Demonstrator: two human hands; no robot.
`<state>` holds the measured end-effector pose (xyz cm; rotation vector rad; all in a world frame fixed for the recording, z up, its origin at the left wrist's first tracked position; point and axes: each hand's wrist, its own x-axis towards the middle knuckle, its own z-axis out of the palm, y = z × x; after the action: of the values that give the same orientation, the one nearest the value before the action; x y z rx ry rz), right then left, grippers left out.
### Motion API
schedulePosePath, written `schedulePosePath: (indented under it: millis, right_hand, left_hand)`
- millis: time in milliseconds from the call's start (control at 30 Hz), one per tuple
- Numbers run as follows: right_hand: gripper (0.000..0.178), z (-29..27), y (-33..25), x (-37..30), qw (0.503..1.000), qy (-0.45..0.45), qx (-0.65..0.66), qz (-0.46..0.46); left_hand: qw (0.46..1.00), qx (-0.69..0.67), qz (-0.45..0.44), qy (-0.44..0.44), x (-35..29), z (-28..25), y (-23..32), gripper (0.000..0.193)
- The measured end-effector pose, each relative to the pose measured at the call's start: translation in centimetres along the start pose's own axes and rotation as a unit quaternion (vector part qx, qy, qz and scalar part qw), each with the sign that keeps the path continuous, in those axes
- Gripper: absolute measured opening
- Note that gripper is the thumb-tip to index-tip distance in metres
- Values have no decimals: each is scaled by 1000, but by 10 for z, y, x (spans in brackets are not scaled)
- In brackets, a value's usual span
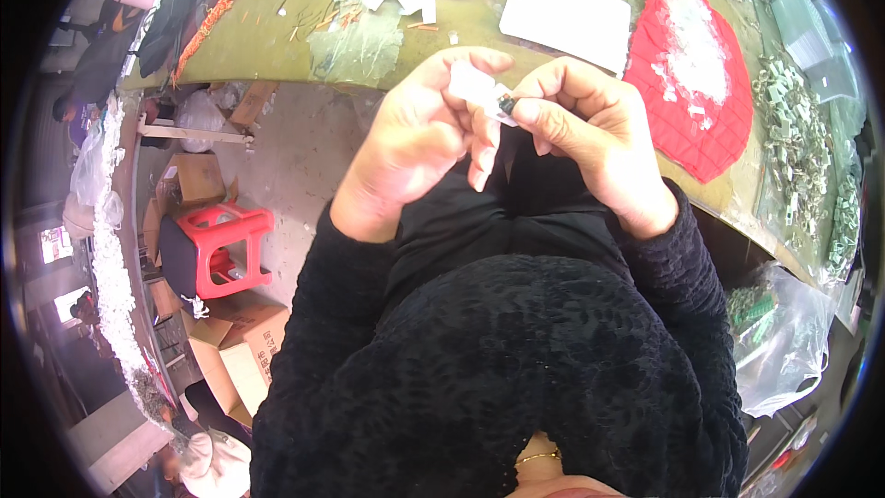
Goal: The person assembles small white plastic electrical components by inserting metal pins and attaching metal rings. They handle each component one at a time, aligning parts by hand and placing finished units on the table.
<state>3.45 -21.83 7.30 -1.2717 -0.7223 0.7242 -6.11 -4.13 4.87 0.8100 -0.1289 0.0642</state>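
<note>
Spanning the top: olive-green table (286, 32), strewn with loose pieces.
Red cloth: quilted, lying on the table at right, heaped with small white pieces (693, 51).
Left hand (419, 134): raised just off the table's near edge, fingers curled, gripping a white piece.
Right hand (599, 129): opposite, thumb and forefinger pinched on the dark piece.
White piece (468, 83): between the hands.
Dark piece (506, 103): tiny, beside the white one.
</note>
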Motion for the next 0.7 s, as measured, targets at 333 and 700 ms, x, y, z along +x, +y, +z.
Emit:
schedulePosePath:
  millis: [333,700]
  right_hand:
    - [12,8,-11,-18,998,0,-48,-40]
    - [22,11,19,-22,986,82,-104,-105]
  left_hand:
    - [991,88,74,67,-12,19,-18,25]
    - [979,108,88,148,-5,30,-33,16]
